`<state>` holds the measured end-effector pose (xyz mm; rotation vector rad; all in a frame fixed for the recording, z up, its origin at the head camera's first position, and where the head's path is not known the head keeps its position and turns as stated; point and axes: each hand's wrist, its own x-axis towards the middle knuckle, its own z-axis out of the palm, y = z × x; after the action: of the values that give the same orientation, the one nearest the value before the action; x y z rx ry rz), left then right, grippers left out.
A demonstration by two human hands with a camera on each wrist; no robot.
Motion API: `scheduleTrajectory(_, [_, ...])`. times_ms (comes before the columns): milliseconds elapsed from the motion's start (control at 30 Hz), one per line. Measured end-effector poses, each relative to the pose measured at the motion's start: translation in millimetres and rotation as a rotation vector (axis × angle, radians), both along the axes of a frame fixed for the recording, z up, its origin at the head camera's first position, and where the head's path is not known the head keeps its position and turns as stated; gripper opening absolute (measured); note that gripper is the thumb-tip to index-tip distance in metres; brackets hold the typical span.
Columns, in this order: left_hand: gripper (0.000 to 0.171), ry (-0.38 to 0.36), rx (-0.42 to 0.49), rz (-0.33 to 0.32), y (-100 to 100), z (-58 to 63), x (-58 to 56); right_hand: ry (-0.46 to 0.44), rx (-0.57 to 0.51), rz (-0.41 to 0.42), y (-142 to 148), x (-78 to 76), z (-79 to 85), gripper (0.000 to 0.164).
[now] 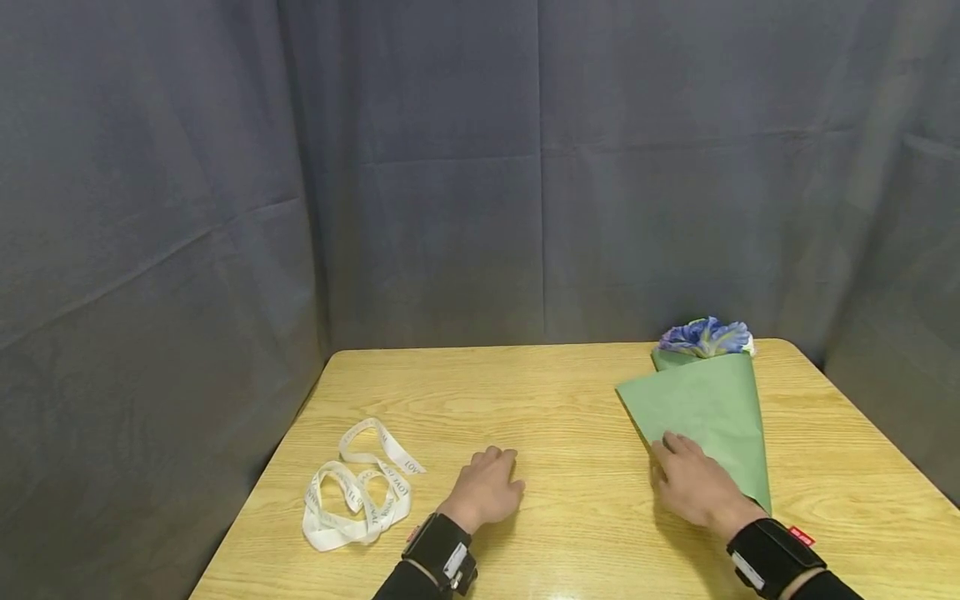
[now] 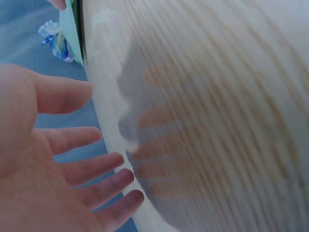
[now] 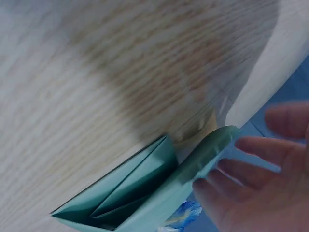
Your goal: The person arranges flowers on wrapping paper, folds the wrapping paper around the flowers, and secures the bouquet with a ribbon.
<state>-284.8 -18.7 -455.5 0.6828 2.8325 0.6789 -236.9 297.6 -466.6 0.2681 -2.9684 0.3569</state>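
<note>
On the right of the table lies a green paper-wrapped bouquet (image 1: 712,408), its blue flower (image 1: 705,337) showing at the far end. My right hand (image 1: 693,483) is at the left side of the wrapping, fingers fairly straight, with fingertips right at the paper. In the right wrist view, the folded lower opening of the green wrapping (image 3: 145,193) faces the camera. My left hand (image 1: 486,487) hovers close over the middle of the table, fingers extended and nothing in them. Left of it lies a loosely looped white ribbon (image 1: 393,496) with printed lettering.
The light wooden table (image 1: 555,417) has rounded far corners. Grey curtains (image 1: 435,208) hang behind it and on both sides. The bouquet's flower end reaches the table's far edge. Black bands (image 1: 442,550) wrap both wrists.
</note>
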Motion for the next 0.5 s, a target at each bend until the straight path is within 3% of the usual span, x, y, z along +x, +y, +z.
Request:
scheduleTrajectory(100, [0.053,-0.002,-0.002,-0.001,0.9,-0.5,0.7,0.089,0.050,-0.053,2.4,0.2,-0.7,0.019])
scheduleTrajectory(167, [0.053,0.000,-0.004,-0.003,1.6,-0.2,1.3,0.081,0.074,-0.072,3.7,1.0,-0.7,0.014])
scheduleTrajectory(333, [0.052,0.003,-0.019,-0.007,3.1,1.7,2.3,-0.030,0.093,-0.047,1.8,4.6,-2.1,0.019])
scheduleTrajectory(500, [0.051,0.017,-0.024,0.003,2.4,6.1,1.0,0.020,0.078,-0.030,-4.9,6.6,-3.3,0.025])
